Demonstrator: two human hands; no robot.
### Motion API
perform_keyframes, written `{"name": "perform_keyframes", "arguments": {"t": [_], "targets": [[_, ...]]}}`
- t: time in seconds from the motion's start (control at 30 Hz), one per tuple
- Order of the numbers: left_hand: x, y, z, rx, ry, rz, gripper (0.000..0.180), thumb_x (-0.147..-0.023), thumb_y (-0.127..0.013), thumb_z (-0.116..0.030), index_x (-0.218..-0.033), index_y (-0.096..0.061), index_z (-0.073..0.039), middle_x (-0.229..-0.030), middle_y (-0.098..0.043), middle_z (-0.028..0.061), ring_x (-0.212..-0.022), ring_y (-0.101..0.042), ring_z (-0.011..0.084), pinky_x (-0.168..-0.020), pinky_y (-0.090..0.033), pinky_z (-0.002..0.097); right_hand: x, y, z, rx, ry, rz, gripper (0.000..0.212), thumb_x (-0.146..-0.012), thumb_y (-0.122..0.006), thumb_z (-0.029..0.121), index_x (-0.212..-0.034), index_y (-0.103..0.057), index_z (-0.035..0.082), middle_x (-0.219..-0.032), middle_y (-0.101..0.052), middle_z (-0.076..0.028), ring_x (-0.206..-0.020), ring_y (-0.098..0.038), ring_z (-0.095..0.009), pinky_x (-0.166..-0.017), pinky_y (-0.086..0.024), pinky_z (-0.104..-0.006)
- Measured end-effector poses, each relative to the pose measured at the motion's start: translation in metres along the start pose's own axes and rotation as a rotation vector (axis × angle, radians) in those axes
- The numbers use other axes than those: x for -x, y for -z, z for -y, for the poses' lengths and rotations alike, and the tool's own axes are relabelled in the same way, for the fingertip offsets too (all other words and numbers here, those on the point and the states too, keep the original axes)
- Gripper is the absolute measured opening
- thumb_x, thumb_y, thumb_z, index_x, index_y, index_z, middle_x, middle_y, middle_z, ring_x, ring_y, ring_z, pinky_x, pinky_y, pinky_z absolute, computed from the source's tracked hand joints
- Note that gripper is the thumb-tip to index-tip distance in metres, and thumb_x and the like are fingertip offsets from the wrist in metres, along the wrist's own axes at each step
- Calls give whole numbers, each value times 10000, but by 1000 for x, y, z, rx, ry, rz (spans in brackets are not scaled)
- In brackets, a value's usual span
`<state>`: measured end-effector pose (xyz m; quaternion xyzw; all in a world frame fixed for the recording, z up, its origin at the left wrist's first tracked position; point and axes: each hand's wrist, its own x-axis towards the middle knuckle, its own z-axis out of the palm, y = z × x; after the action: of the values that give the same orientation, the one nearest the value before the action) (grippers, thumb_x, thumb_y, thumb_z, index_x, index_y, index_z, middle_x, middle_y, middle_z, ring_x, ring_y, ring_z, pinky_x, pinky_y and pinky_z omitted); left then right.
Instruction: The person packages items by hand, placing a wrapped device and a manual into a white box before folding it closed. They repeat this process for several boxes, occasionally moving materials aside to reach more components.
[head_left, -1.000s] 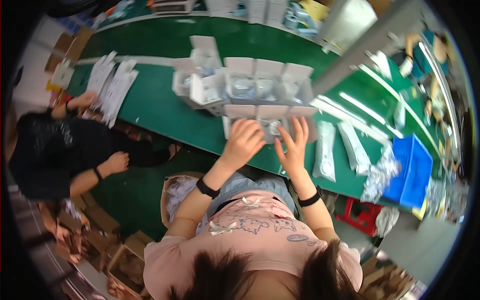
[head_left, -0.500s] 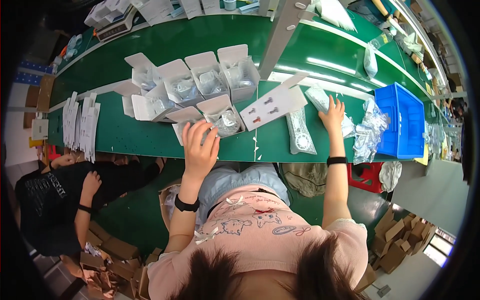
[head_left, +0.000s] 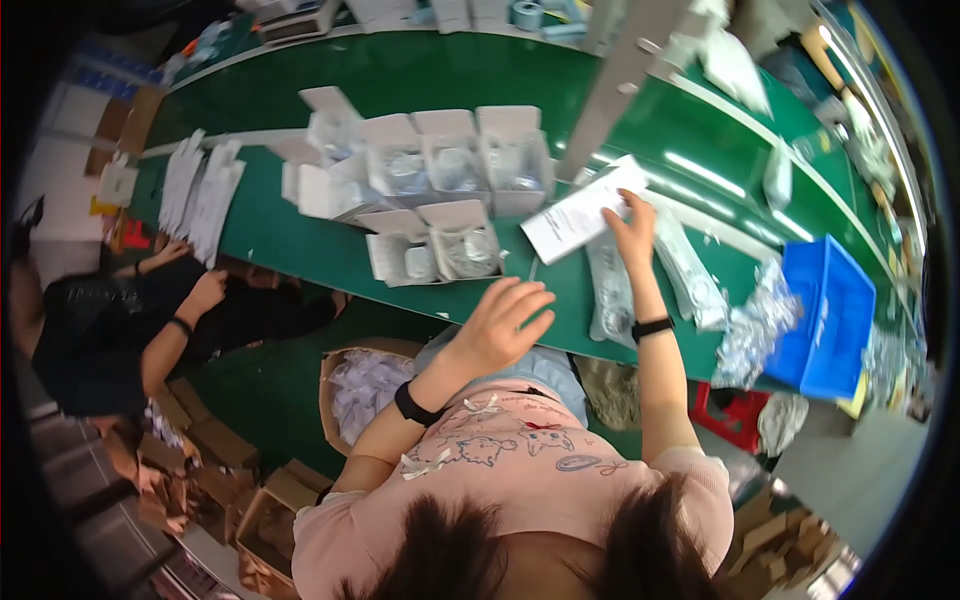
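My right hand (head_left: 632, 220) has its thumb and fingers closed on the right end of a flat white printed carton (head_left: 578, 215), which lies tilted over the table. Below that carton is a clear plastic bag (head_left: 610, 285) with a long part inside. A second long bagged part (head_left: 690, 268) lies just right of my right wrist. My left hand (head_left: 505, 325) hovers at the table's front edge, fingers apart and holding nothing. Nearest to it is an open white box (head_left: 466, 245) with a clear-bagged item inside. Several more open white boxes (head_left: 515, 160) stand behind, each holding bagged contents.
A blue bin (head_left: 825, 320) stands at the right end of the green table (head_left: 290, 235), beside crumpled clear bags (head_left: 755, 325). Flat white cartons (head_left: 205, 195) are stacked at left. A grey post (head_left: 620, 95) rises behind. Another person (head_left: 110, 330) sits at left.
My right hand has moved from the bagged parts onto the white carton, whose visible face now differs. My left hand has drawn back from the front boxes toward me. The view has shifted.
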<state>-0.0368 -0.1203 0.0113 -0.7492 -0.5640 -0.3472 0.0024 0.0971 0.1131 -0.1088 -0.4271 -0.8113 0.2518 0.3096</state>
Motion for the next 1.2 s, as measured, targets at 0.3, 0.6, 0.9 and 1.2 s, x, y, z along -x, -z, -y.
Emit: {"name": "perform_keyframes", "arguments": {"t": [0.3,0.6,0.9,1.2], "targets": [[-21,-12,0,453,424,-163,595,-662,-578,18,-1213,-358,-20,-1313,-216,207,-1206,-276,389,-945,-344,405,58,41,83,305,746,-120,299,-693,-590,27,-981,-601,105,-871,-560,-19,-919,-523,-178,-996,-217,-521],[-14,-51,24,199,396,-40,500,-667,-557,45,-1129,-368,27,-1357,-50,261,-1242,-165,441,-989,-274,442,82,42,65,69,730,8,240,-705,-551,10,-935,-578,73,-946,-555,-65,-980,-498,-257,-967,-260,-507],[1,-78,28,148,360,-70,541,-654,-489,124,-1162,-331,22,-1357,2,284,-1204,-223,469,-952,-336,432,25,82,-69,894,-205,52,578,-706,-627,297,-1225,-421,146,-1142,-478,-173,-1082,-424,-359,-880,-359,-459],[-4,-56,15,278,505,24,682,-695,-497,104,-1291,-295,-160,-1374,-73,238,-1178,-297,432,-903,-388,412,35,78,-103,570,-376,437,734,-664,-653,298,-1297,-312,156,-1234,-402,-179,-1101,-408,-364,-867,-386,-439]]}}
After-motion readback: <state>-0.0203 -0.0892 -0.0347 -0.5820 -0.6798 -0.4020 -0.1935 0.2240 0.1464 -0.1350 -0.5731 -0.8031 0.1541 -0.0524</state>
